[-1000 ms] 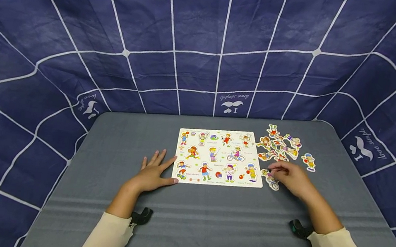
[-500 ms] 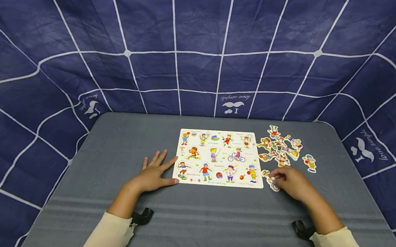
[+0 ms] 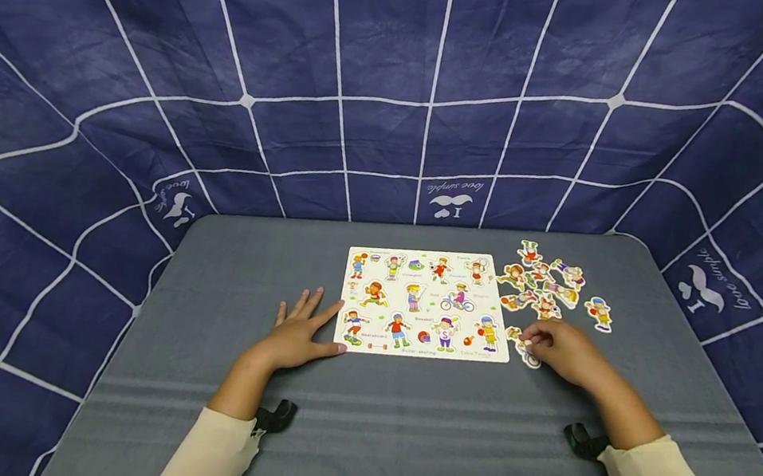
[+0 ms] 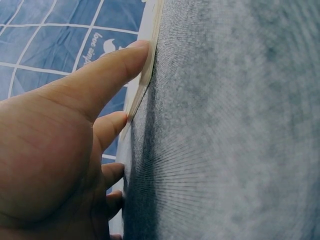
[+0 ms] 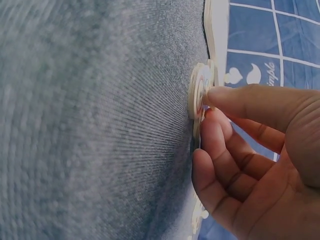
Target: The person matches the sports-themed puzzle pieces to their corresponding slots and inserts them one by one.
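A white puzzle board [image 3: 389, 259] printed with children playing sports lies on the grey table. My left hand [image 3: 296, 338] rests flat at its left edge, fingers spread; in the left wrist view the thumb [image 4: 135, 55] and a fingertip touch the board's edge. Just off the board's lower right corner lies a wooden puzzle piece [image 3: 530, 361] with a bicycle wheel on it. My right hand [image 3: 565, 349] pinches this piece between thumb and fingers, covering part of it. In the right wrist view the piece [image 5: 194, 95] stays low against the cloth.
Several loose puzzle pieces [image 3: 548, 307] lie in a cluster beyond my right hand, along the board's right side. One more piece, a figure in a blue cap [image 3: 599, 313], lies apart to the right. Blue curtain [image 3: 380, 141] with white lines encloses the table's back and sides.
My right hand's fingers have closed in on the bicycle piece, shifting slightly. The left hand keeps its place at the board.
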Available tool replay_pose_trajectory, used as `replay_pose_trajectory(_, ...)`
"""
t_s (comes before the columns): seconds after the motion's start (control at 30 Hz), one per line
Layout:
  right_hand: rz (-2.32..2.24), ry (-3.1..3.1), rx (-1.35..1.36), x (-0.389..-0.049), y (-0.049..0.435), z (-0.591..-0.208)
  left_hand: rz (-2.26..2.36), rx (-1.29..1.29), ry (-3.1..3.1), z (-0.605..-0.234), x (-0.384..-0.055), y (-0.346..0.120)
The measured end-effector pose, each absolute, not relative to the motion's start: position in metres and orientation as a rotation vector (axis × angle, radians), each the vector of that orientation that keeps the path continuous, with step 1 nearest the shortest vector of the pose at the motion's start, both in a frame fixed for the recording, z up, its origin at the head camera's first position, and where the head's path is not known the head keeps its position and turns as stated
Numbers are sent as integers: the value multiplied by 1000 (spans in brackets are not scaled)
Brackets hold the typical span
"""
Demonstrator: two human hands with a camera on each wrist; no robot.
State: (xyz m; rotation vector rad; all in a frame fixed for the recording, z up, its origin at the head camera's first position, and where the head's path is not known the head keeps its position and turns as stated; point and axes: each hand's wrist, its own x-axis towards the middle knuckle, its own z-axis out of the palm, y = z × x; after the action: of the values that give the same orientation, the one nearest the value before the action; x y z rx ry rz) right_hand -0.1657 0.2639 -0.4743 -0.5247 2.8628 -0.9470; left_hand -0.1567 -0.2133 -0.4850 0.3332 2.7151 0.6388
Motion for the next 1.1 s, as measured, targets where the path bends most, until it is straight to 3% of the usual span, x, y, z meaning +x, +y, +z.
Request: replay_pose_trajectory(1.1,-1157,2943,-406,-171,250,-467,629,329,2722,-490,-159,-215)
